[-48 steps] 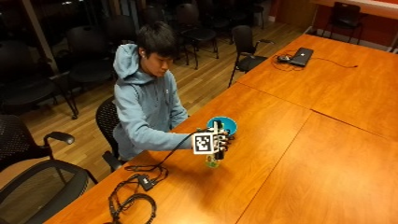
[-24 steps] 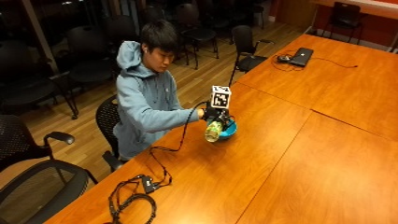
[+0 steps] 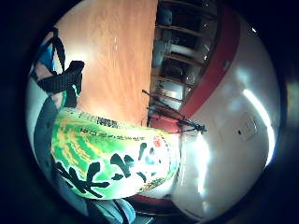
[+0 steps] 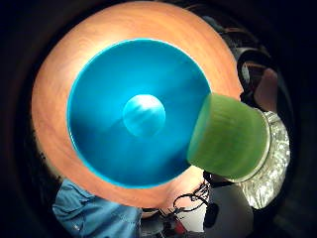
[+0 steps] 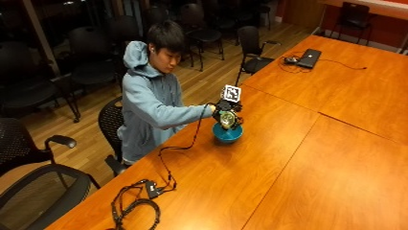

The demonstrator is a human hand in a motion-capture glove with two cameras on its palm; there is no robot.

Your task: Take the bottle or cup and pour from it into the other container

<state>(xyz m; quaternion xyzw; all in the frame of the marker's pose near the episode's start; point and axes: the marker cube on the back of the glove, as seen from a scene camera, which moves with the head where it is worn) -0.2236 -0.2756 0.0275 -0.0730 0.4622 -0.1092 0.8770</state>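
Observation:
A person seated at the wooden table (image 5: 300,167) holds a green-labelled bottle (image 5: 227,120) in the gloved right hand (image 5: 224,113), tipped over a blue bowl (image 5: 227,134). In the thumb side palm view the bottle's green cap end (image 4: 229,137) hangs over the rim of the blue bowl (image 4: 133,111), whose inside looks bare. The little finger side palm view is filled by the bottle's green label (image 3: 112,161) with black characters, lying close against the palm.
A black cable bundle (image 5: 137,203) lies on the table near the front edge, running up to the glove. A laptop (image 5: 309,57) sits far off at the back right. Office chairs (image 5: 38,177) stand along the table's left side.
The gloved hand has lifted the bottle from the table, carried it over the blue bowl and tipped it there.

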